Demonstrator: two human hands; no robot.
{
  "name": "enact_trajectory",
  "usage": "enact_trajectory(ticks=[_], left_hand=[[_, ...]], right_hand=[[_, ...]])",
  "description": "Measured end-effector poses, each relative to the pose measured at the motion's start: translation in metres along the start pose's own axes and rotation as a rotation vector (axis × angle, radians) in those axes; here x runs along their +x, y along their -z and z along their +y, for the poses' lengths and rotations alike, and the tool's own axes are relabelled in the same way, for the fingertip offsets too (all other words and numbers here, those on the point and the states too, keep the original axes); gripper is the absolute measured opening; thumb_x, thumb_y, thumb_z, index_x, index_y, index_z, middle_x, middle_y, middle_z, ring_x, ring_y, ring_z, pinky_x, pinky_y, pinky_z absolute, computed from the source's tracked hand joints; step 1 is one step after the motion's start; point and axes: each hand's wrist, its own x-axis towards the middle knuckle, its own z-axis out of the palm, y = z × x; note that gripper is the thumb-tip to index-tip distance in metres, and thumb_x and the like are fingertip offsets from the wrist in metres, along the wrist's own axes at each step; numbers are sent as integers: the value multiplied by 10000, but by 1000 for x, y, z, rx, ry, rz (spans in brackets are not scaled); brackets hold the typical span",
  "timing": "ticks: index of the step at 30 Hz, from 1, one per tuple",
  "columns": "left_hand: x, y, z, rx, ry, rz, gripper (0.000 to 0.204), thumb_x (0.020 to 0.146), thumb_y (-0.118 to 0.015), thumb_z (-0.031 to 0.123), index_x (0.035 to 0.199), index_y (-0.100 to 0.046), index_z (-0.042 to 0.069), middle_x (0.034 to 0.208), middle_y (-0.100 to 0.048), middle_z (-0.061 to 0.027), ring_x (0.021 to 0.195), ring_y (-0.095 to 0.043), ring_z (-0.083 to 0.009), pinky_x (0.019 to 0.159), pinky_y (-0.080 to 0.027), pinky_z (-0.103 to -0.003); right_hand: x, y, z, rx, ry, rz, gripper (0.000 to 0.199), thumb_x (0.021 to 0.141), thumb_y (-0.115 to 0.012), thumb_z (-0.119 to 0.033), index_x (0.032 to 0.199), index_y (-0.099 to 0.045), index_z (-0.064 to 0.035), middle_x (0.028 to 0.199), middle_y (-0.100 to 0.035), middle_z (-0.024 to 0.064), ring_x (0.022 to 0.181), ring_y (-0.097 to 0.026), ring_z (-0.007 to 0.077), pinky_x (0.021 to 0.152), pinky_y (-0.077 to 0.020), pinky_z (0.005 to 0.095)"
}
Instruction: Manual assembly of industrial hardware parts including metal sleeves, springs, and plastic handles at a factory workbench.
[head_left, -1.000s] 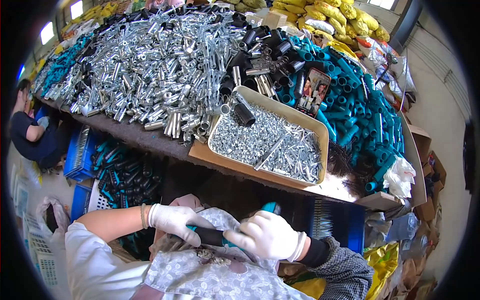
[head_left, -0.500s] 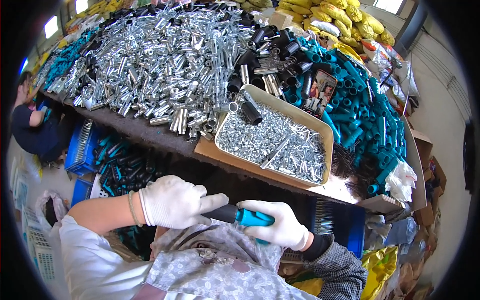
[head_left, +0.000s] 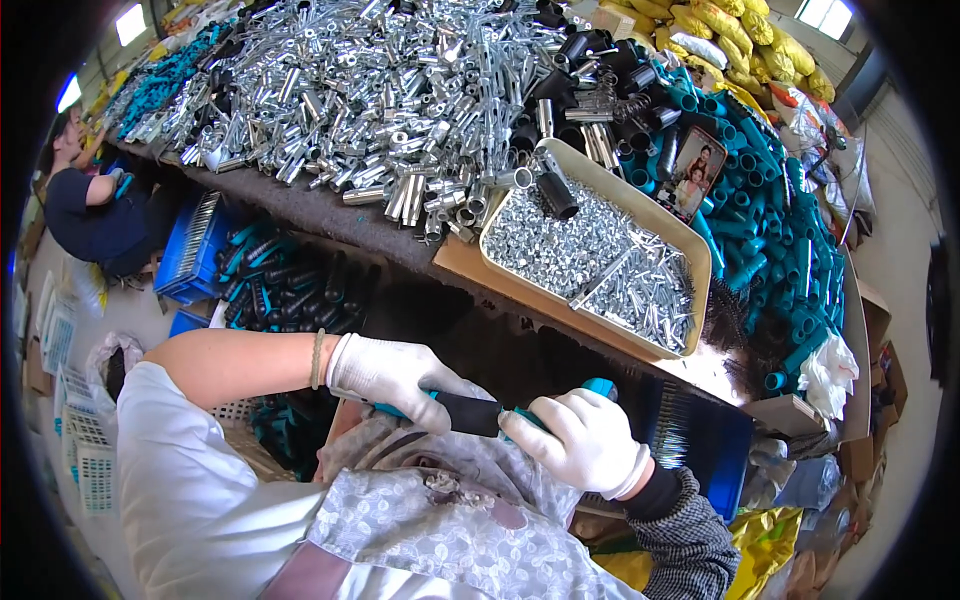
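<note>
In front of my apron, my left hand (head_left: 395,382), in a white glove, is closed around a black tubular sleeve (head_left: 472,414). A bit of teal shows beside the sleeve under that hand. My right hand (head_left: 585,440), gloved too, grips a teal plastic handle (head_left: 600,387); one end comes out above the fingers and more teal shows near the thumb. The sleeve's right end meets or nearly meets the teal part at the right fingertips. Whether the two are joined I cannot tell. My fingers hide much of both pieces.
A tan tray (head_left: 700,275) of small metal parts sits at the bench edge. Behind it lie heaped metal tubes (head_left: 400,100), teal tubes (head_left: 790,230) and a phone (head_left: 692,172). Blue crates (head_left: 190,245) and black-teal handles (head_left: 270,270) are below. A person (head_left: 90,210) is at far left.
My hands have shifted right, and the view has turned. The black sleeve, previously pinched at its end, lies deeper in my left hand. Teal now shows at both sides; the right hand's grip has turned.
</note>
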Motion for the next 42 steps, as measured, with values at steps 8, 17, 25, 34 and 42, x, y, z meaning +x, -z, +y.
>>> enact_trajectory(ticks=[8, 17, 25, 34, 42], left_hand=[[4, -10, -16, -65, -55, -64, 522, 851, -654, 229, 1297, -590, -34, 902, -660, -70, 758, -599, -104, 662, -507, -256], [0, -24, -31, -631, 153, -286, 586, 898, -651, 245, 1390, -499, -33, 808, -624, -66, 606, -567, -88, 490, -463, -220], [-9, -6, 38, 1036, -32, 248, 491, 887, -634, 402, 1299, -530, 157, 802, -693, -134, 709, -711, -343, 617, -573, -472], [-13, 3, 15, 1165, -418, 565, 558, 764, -739, 319, 1283, -616, 156, 677, -562, -35, 562, -613, -245, 469, -486, -368], [37, -31, -109, 644, -505, 933, 588, 696, -828, 304, 1201, -603, 102, 874, -684, -104, 738, -689, -313, 635, -561, -402]], right_hand=[[-4, -4, 8, -86, 182, 74, 464, 776, -648, -131, 1239, -620, -119, 917, -617, 77, 673, -608, 166, 592, -476, 294], [7, 12, 6, -72, 194, -20, 378, 758, -714, -160, 1132, -659, -154, 877, -639, 34, 700, -652, 175, 640, -523, 298], [0, 6, 1, 1361, -946, -93, 452, 803, -733, -95, 1233, -629, 1, 924, -695, 77, 716, -645, 136, 704, -537, 274], [19, 32, -7, 562, -599, -34, 565, 781, -778, -110, 1311, -602, -18, 1067, -703, 112, 930, -663, 124, 860, -525, 275], [19, -17, 3, 1697, -908, 150, 709, 851, -725, -288, 1411, -449, 48, 1394, -537, 189, 1116, -633, 274, 975, -522, 410]])
